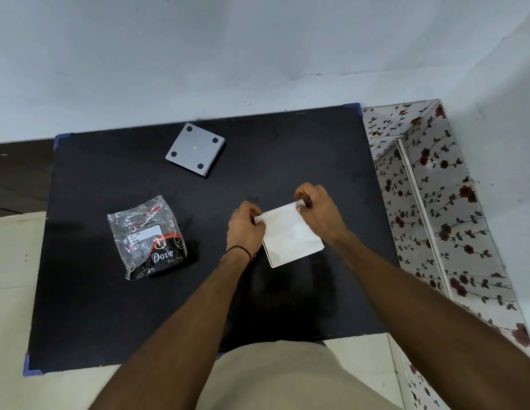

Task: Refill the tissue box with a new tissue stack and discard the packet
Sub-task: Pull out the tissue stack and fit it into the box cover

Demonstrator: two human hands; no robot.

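Both hands are working the white tissue box [291, 235] on the black tabletop [109, 306]: left hand [245, 227] and right hand [318, 210] fingers pinching its far corners, likely steadying it for refilling. Base panel [195, 149] lying apart; packet [149, 236] waiting unopened at left.

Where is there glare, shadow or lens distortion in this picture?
Head view: glare on the clear packet and faintly on the black mat; a soft shadow lies left of the packet; wide-angle bending curves the mat's edges and the floral wall; both hands look sharp.
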